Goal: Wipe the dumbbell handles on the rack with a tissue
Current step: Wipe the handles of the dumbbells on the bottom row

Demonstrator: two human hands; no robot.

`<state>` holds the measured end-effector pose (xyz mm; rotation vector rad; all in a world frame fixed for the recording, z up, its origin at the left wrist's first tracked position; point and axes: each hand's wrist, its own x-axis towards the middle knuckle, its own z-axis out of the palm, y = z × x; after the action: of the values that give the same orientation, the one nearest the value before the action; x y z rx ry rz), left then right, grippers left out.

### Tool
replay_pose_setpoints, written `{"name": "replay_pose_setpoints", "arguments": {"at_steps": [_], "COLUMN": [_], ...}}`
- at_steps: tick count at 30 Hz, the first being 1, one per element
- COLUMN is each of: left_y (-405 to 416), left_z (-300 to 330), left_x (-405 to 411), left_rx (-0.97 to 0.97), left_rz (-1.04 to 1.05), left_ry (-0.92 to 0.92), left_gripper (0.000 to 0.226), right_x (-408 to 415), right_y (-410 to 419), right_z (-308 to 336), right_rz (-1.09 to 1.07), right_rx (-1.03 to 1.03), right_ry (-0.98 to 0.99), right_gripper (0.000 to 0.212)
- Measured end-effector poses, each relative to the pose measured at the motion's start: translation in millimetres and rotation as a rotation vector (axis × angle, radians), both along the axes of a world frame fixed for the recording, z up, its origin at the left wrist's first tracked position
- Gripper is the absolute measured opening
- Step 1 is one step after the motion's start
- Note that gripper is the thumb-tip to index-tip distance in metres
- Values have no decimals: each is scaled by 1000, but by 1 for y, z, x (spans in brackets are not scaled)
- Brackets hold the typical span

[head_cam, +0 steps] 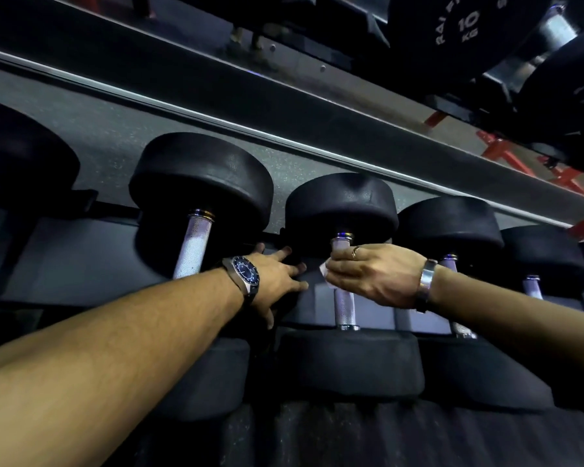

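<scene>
Several dumbbells sat side by side on the low shelf of a dark rack [361, 315], each with fat round black ends and a shiny silver bar between them. The bars looked rough, with a tiny crisscross pattern, and had a smooth ring at each end.

The right hand [371, 273] was on the middle dumbbell [343, 210]. Its fingers were curled round the top part of the handle [344, 306], close under the far black end. A bit of white tissue [327, 268] poked out between the fingers and the bar (only a small corner showed). One finger wore a ring [355, 252], and a metal bracelet [425, 281] sat on that wrist.

The left hand [277, 274] lay just beside it, in the dark gap between the middle dumbbell and the big dumbbell [201, 183] to the left. Its fingers were spread out and fairly straight, pressed on the black surface there, and held nothing. A watch [245, 273] with a blue face was on that wrist.

More dumbbells stood to the right, smaller ones. Up on the top shelf, one black end [459, 28] had "10 KG" on it in white.
</scene>
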<state>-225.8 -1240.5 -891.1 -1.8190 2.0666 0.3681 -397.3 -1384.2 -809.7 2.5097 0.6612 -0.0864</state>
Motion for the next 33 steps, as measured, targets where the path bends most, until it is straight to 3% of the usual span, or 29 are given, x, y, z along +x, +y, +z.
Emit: {"name": "replay_pose_setpoints", "arguments": {"at_steps": [2,6,16,29,33], "left_y": [0,-1,-2,-4,-4], "left_z": [0,-1,0,0,1], "left_x": [1,2,3,3,1], "left_rx": [4,2,13,19,15], "left_rz": [8,0,26,23,24], "left_ry": [21,16,60,41,35], "left_gripper": [107,107,108,110,110], "right_x": [2,5,14,9,5], "right_y": [-1,7,9,18,19], "right_z": [3,-3,1,-3,-4], "right_rz": [-6,-18,-51,-36,-72], "right_rx": [-10,-12,65,96,128], "right_ry": [-26,-77,-36,100,146], "right_gripper": [48,68,71,39,45]}}
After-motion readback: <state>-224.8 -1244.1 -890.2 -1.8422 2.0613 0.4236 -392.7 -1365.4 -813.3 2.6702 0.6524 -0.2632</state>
